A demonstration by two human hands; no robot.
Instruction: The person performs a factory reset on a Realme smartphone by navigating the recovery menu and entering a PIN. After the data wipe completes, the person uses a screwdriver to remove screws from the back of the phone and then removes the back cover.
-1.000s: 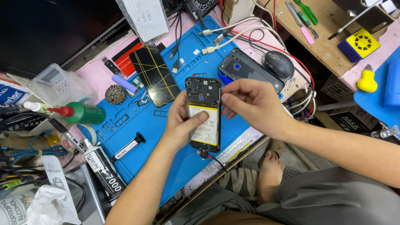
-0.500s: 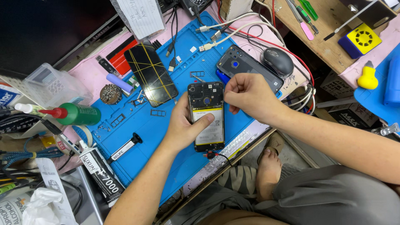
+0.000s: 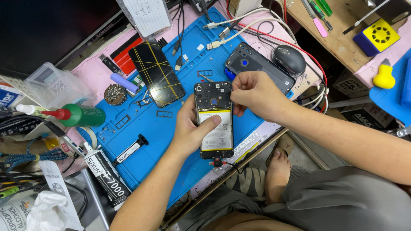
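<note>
Phone: I see the opened phone (image 3: 214, 119) lying back-up over the blue mat (image 3: 141, 141), its cover off, so the battery and the dark board at the top are exposed for work.
Left hand: my left hand (image 3: 190, 130) cradles the phone from its left edge, fingers closed around the frame and the thumb laid across the battery; I judge this steadies it against the mat.
Right hand: my right hand (image 3: 254, 94) sits at the phone's top right corner, fingertips pinched together on the frame edge; whether they hold a small part I cannot tell.
Set aside: the cracked screen (image 3: 157, 73) lies to the upper left, the dark back cover (image 3: 252, 64) just above the right hand, both clear of the work area.
Nearby: a green bottle (image 3: 79, 115) and a glue tube (image 3: 107, 173) lie at the left within reach.
Change: compared with half a second ago, the grip looks the same; the phone sits slightly more upright in view, and the right fingers remain at that corner.
</note>
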